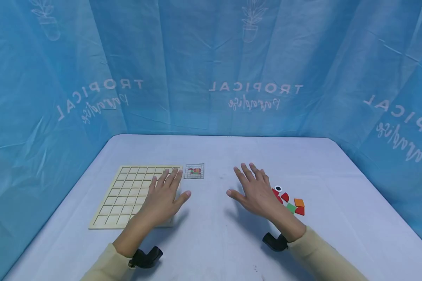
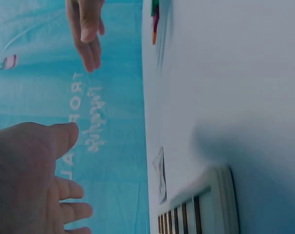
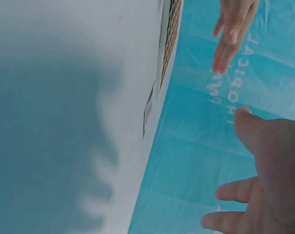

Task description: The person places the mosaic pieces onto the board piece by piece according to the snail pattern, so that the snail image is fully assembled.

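My left hand [image 1: 163, 201] is held palm down above the right part of a pale wooden grid board [image 1: 121, 199], fingers spread and holding nothing. My right hand [image 1: 256, 195] hovers over the table just left of a small group of coloured pieces, also with fingers spread. In that group are a white disc with a black ring [image 1: 278, 189], red pieces [image 1: 285, 197], a green piece [image 1: 290, 208] and an orange square [image 1: 299, 202]. The right hand and wrist may hide part of the group. A small card [image 1: 194, 171] with a gridded coloured picture lies beside the board's far right corner.
A white cloth covers the table [image 1: 211, 242]. Blue printed curtains [image 1: 211, 58] rise behind it and on both sides. Each wrist carries a black strapped device [image 1: 147, 257]. In the left wrist view, the board's raised edge [image 2: 225, 195] stands low on the tabletop.
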The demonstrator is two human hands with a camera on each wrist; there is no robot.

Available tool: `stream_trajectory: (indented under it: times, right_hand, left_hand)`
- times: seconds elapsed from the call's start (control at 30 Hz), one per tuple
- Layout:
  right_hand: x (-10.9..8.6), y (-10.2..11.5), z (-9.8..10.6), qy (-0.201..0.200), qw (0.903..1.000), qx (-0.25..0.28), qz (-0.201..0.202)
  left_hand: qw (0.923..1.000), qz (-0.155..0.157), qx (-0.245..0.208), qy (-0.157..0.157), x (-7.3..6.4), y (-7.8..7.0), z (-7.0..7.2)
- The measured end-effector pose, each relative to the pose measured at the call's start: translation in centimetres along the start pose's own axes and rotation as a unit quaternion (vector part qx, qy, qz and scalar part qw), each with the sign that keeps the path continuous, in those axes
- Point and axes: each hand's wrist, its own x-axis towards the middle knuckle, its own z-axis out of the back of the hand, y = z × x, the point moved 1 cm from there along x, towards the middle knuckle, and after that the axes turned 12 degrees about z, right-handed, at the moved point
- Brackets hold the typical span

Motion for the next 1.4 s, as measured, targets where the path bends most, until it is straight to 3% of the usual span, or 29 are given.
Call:
stream_trajectory:
  times: [0.23, 0.67, 0.97, 1.4]
  right_hand:
    - [1.3, 0.5, -0.2, 0.000, 0.9988, 0.048, 0.004]
    - [4.4, 1.6, -1.2, -0.005, 0.9966, 0.082, 0.010]
    - [6.4, 2.5, -2.2, -0.004, 0.9937, 0.112, 0.012]
    - [9.3, 3.7, -4.1, -0.003, 0.9879, 0.153, 0.028]
  left_hand:
    - [0.9994, 0.010, -0.034, 0.001, 0.0, 2.0, 0.7]
    - [0.9963, 0.050, -0.066, -0.024, -0.2, 5.7, 2.4]
    - [0.9899, 0.059, -0.128, -0.018, -0.3, 8.3, 2.9]
    - [0.9716, 0.102, -0.204, 0.061, -0.8, 12.0, 3.5]
